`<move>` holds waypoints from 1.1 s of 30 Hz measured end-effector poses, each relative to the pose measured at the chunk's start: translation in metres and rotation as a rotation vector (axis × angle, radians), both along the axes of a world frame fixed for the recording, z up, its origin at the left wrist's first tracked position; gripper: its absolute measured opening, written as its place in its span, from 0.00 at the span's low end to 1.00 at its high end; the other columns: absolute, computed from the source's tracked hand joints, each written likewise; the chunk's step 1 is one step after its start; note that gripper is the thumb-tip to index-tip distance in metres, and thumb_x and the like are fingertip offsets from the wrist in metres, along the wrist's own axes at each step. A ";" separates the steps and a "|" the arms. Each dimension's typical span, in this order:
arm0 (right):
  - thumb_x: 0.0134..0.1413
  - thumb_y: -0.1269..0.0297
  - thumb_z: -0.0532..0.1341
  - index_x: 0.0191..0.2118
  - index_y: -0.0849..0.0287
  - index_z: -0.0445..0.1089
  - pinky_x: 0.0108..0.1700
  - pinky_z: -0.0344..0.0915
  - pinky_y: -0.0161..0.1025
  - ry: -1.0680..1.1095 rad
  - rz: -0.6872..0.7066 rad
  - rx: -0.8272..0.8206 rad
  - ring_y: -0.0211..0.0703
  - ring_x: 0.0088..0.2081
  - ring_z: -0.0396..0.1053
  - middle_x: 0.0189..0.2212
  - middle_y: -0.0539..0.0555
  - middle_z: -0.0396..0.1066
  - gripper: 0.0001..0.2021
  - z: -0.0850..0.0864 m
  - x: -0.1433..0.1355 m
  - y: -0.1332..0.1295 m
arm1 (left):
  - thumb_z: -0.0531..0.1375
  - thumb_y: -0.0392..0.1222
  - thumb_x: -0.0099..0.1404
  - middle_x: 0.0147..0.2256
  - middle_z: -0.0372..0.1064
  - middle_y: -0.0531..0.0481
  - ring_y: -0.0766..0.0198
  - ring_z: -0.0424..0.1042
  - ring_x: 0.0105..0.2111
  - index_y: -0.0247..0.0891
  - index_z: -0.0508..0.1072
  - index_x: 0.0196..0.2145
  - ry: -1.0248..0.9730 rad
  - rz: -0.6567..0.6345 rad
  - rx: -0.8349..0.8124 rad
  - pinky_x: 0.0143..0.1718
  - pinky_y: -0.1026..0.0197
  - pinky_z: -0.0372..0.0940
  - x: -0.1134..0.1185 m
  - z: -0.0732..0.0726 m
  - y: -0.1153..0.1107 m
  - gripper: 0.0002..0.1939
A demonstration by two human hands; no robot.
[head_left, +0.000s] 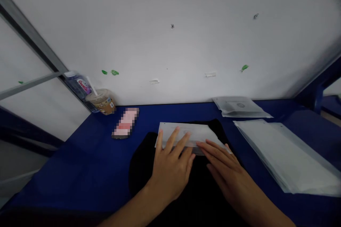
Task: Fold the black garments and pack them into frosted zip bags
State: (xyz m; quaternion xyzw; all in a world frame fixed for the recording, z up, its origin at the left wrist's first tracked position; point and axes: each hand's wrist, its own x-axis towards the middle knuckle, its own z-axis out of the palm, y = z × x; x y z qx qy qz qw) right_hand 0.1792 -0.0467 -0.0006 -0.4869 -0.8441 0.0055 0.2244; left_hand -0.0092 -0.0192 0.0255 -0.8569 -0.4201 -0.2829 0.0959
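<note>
While the left hand [170, 170] and right hand [226, 170] are pressing flat, fingers spread and gripping nothing, on a white packet [186, 133], it is lying over what is probably black cloth [144, 163]. Uneven pressure could be sliding it askew.

A packing workstation: a blue-covered table [80, 156] against a white partition [170, 35], with stacked clear bags [287, 156].

We see a dim, underexposed picture with a cool grey-blue cast. The white wall [170, 35] is the brightest area, lit evenly and softly, darkening towards 1 and 2 o'clock into a vignette. The black cloth [197, 191] loses all detail. Wide-angle distortion bends the bench [80, 163] edges at 3 and 9 o'clock. Everything looks slightly soft; a pink object [125, 123] at 10 o'clock is pixelated.
</note>
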 end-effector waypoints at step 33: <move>0.38 0.55 0.66 0.49 0.64 0.68 0.53 0.60 0.50 0.657 -0.505 -0.569 0.57 0.53 0.64 0.48 0.63 0.68 0.30 -0.007 -0.022 0.036 | 0.49 0.24 0.62 0.55 0.64 0.49 0.53 0.67 0.51 0.38 0.63 0.56 0.006 0.338 -0.081 0.43 0.51 0.71 -0.025 -0.009 0.026 0.25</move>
